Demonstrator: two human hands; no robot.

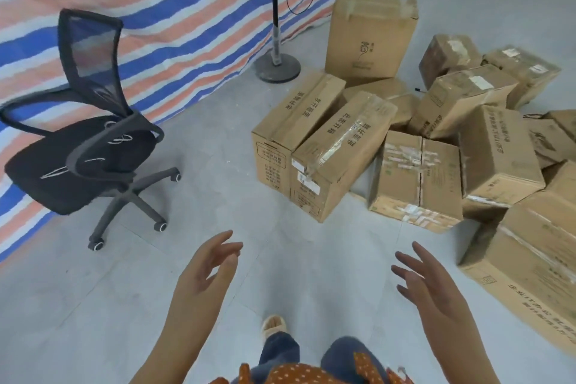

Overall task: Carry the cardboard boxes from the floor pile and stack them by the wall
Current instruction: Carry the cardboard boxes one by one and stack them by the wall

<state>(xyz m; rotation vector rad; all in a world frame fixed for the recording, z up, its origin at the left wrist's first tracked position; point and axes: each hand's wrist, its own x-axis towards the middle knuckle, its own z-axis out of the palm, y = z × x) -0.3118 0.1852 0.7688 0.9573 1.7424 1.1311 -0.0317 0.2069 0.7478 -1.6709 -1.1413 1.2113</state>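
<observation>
A pile of several brown cardboard boxes lies on the grey floor at the right. Nearest the middle are two long boxes side by side, the left one [290,121] and the taped one [339,150]. A tall box [371,37] stands upright behind them. A flat taped box [417,174] leans to their right. My left hand [205,274] and my right hand [427,287] are raised in front of me over bare floor, fingers spread and relaxed, holding nothing. Both hands are well short of the boxes.
A black mesh office chair [90,146] on castors stands at the left, in front of a blue, orange and white striped tarp wall [174,19]. A standing fan's pole and round base [276,65] sit by the tarp behind the boxes. My foot [274,326] is below.
</observation>
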